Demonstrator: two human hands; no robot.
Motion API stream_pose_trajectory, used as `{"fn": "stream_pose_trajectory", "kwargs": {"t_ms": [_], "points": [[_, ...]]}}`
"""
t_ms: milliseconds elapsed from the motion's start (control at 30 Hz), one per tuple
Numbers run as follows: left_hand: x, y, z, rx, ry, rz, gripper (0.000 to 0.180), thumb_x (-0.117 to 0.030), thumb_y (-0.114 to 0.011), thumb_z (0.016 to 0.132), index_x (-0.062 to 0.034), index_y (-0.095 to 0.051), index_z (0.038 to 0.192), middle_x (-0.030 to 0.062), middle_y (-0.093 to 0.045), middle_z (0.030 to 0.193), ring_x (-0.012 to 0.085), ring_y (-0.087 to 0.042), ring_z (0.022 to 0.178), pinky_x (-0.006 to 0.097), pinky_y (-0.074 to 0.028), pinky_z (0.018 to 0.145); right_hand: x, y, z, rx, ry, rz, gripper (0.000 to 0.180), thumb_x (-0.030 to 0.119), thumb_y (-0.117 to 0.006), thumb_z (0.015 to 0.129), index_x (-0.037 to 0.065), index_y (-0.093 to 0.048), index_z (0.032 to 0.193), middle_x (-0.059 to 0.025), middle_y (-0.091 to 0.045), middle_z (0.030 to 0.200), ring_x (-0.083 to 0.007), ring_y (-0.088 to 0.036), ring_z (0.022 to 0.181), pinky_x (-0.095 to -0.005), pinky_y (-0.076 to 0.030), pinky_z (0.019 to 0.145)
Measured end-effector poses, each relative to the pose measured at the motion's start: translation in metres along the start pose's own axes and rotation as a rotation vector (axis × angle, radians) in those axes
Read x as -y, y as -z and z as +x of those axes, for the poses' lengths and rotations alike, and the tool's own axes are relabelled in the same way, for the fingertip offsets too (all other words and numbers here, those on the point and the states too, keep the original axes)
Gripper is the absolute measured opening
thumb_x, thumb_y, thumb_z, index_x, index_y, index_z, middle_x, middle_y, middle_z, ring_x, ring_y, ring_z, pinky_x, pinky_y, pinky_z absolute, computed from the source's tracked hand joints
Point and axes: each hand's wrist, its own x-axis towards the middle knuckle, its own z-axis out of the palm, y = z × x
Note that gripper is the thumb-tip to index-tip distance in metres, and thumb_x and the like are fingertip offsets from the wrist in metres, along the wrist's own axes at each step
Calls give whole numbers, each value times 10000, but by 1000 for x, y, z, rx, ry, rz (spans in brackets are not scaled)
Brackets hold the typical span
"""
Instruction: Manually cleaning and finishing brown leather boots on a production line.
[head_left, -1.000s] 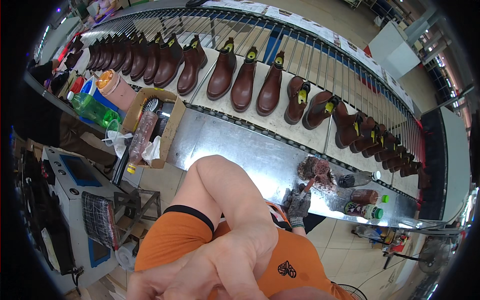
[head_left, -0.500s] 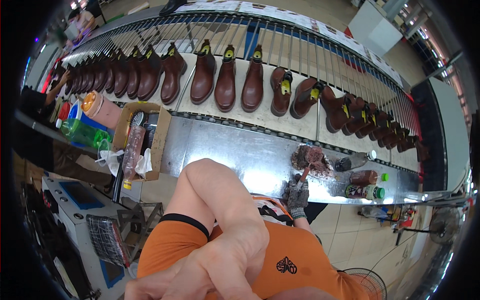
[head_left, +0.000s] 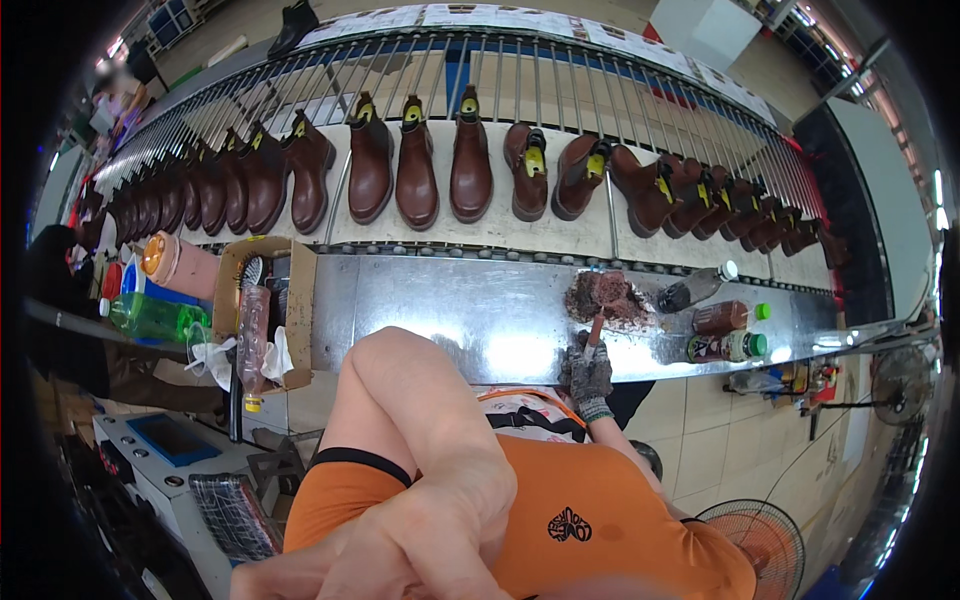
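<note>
My left hand (head_left: 400,545) is bare and raised close at the lower edge, its arm bent sharply at the elbow. Its fingers look spread, though the tips run out of view; nothing shows in it. My right hand (head_left: 588,372), in a dirty grey knit glove, rests at the bench's near edge. It is closed around a thin brown stick-like handle (head_left: 596,329), upper end toward a stained brown wad (head_left: 610,293). That wad sits in a dark smeared patch on the metal bench (head_left: 450,300). Beyond it, brown ankle boots (head_left: 417,180) stand in a row on a pale conveyor.
Right of the wad lie a dark-filled bottle (head_left: 697,288), a brown-filled bottle (head_left: 722,318) and a green-capped bottle (head_left: 727,347). A cardboard box (head_left: 302,318) with a brush (head_left: 252,270) stands left, beside a green bottle (head_left: 155,317). Metal rods (head_left: 560,85) run behind the boots. Another person (head_left: 65,290) stands far left.
The whole view has tilted, with the left side sinking and the right side rising. Both hands keep nearly the same pose, the right one still around the brown handle.
</note>
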Motion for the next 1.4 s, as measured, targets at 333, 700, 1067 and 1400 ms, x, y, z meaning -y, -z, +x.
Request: {"fn": "stream_pose_trajectory", "kwargs": {"t_ms": [333,700,1067,1400], "points": [[29,-7,-4,-115,-406,238,600,83,-594,690,64,-277,1199,113,-292,1230,153,-448,949,224,-617,602,4,1,-4,20,24,37,296,168,-613,819,78,-553,1094,-29,-568,647,-111,-533,494,-277,-438,455],[17,4,2,15,76,-30,418,57,-548,789,1,-503,1200,29,-333,1354,157,-539,903,286,-597,594,13,6,-7,27,16,-52,343,199,-628,813,89,-555,1129,-28,-581,669,-109,-538,510,-273,-449,477],[32,20,-6,-38,-202,-35,513,0,-585,781,13,-377,1249,75,-323,1297,163,-489,970,283,-600,615,-5,0,0,70,-41,195,302,158,-606,824,66,-553,1106,-16,-564,664,-87,-515,500,-256,-427,451],[118,101,-76,-753,608,170,448,-408,-380,943,-75,-397,1242,192,-414,1262,274,-495,1051,408,-471,890,6,6,-4,60,17,18,316,149,-608,815,64,-559,1116,-23,-566,669,-104,-529,507,-273,-438,473]]}}
